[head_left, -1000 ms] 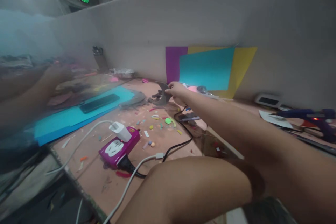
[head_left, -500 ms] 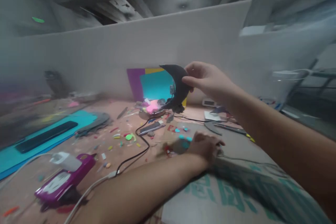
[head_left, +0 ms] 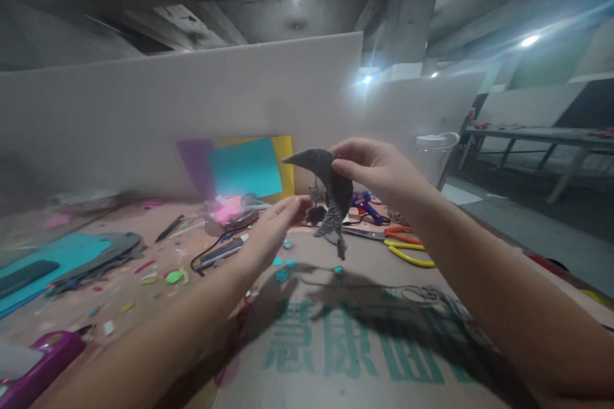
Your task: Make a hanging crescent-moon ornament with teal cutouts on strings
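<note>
A dark grey felt crescent moon (head_left: 341, 182) is held up off the table by my right hand (head_left: 371, 163), thumb and fingers pinching its outer edge. Small dark pieces (head_left: 315, 214) hang inside its curve, and another dark bit dangles below its lower end. My left hand (head_left: 285, 214) reaches up beside the hanging pieces. Its fingers are stretched out, with their tips at or against the dark pieces; contact is hard to make out. Below the crescent, small turquoise pieces (head_left: 283, 275) lie on a cardboard sheet (head_left: 307, 390) with green printed characters.
To the right lie yellow-handled scissors (head_left: 411, 255), orange-handled pliers or scissors (head_left: 400, 231), a blue glue gun (head_left: 368, 209) and tangled grey cord (head_left: 429, 295). A lidded clear cup (head_left: 429, 156) stands behind. At left are scraps, a purple device (head_left: 50, 358) and turquoise sheets (head_left: 81, 252).
My left hand has risen from the cardboard to the crescent's hanging pieces. My right hand still holds the crescent, now lower in view. The camera has turned right.
</note>
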`<action>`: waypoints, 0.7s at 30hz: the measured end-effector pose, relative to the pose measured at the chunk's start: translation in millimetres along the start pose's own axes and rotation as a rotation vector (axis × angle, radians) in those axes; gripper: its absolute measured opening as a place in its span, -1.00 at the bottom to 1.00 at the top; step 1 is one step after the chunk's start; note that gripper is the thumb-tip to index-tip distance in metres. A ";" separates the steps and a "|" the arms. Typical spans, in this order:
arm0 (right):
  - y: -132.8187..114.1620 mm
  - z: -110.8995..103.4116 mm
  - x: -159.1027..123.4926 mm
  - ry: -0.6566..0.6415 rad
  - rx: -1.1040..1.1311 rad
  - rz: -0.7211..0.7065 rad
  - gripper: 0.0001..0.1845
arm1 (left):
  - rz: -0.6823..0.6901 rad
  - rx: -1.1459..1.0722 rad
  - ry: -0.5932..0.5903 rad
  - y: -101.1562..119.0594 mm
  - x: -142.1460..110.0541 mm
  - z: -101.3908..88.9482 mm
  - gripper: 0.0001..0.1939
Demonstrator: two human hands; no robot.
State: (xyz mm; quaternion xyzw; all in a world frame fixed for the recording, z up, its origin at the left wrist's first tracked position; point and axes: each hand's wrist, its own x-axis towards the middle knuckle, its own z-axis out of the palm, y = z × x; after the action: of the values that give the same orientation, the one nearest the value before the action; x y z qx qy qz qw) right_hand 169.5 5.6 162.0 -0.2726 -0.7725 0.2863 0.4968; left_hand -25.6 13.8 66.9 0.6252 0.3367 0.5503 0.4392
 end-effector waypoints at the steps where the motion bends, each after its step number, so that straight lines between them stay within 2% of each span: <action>1: 2.3 -1.5 -1.6 -0.004 0.003 0.012 -0.84 | 0.005 -0.038 -0.051 7.8 0.7 -0.7 -0.54; 4: 8.3 -2.7 -5.4 -0.006 0.030 0.040 -0.80 | 0.025 0.002 -0.156 29.8 -2.8 2.1 -0.53; 8: 16.0 -1.9 -7.5 0.013 0.054 0.081 -0.80 | 0.007 0.134 -0.131 44.4 -8.4 7.6 -0.60; 12: 26.8 -4.4 -5.0 0.007 0.087 0.132 -0.83 | -0.023 0.111 -0.143 40.3 -8.9 6.1 -0.68; 17: 36.4 -6.4 -1.8 -0.010 0.107 0.170 -0.86 | -0.052 0.041 -0.153 32.0 -10.7 2.8 -0.62; 21: 33.4 -3.3 -4.0 -0.001 0.096 0.190 -0.90 | 0.013 0.201 -0.024 35.1 -16.5 3.2 -0.57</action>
State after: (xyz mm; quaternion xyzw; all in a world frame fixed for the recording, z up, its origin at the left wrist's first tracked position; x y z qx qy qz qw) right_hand 178.6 26.3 136.8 -0.3205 -0.7288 0.3691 0.4794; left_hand -27.4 -15.3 92.7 0.6750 0.3807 0.5089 0.3746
